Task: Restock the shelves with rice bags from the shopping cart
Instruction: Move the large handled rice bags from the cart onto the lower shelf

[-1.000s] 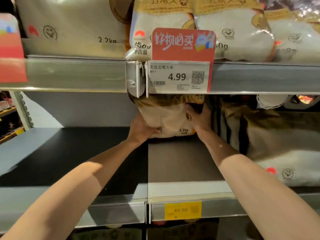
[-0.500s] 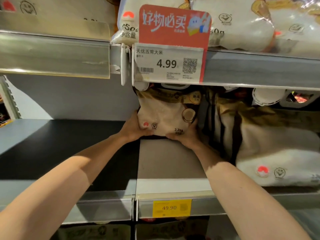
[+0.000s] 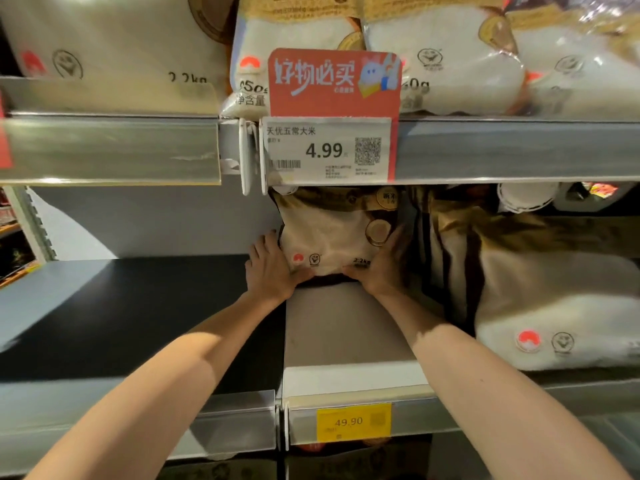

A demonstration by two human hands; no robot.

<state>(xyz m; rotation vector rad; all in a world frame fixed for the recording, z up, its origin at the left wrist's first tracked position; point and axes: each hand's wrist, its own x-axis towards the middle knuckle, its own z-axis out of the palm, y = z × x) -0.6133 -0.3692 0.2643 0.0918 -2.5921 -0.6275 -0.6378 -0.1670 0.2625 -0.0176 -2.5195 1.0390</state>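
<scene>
Gripping the rice bag (image 3: 329, 233) from both sides, that's the picture, deep at the back of the middle shelf (image 3: 349, 327). The left hand (image 3: 272, 271) has the bag's lower left corner: fingers (image 3: 264, 242) laid up along the side, a little apart, thumb hooked across the front bottom edge. The right hand (image 3: 381, 273) mirrors it on the lower right corner, fingers (image 3: 398, 237) curled round the side, thumb pressing the front just under the printed weight. So both sets of fingers are clamped on the bag.

It stands upright, label facing out, its top tucked behind the front edge of the upper shelf (image 3: 502, 150). That puts it directly below the white price tag (image 3: 325, 150) reading 4.99 and the red sign (image 3: 332, 77) above it. The bag's bottom is down at the shelf board. Whether it rests fully there I cannot tell, since shadow hides the contact.

Just beside it on the right, brown bags (image 3: 450, 244) stand upright against it. Nearer the shelf's right front edge, a big white bag (image 3: 561, 327) lies flat. On the front edge of the middle shelf, between the two forearms, a yellow price tag (image 3: 353, 422) reads 49.90. Along the front edge of the upper shelf, white bags (image 3: 443, 64) sit in a row.
</scene>
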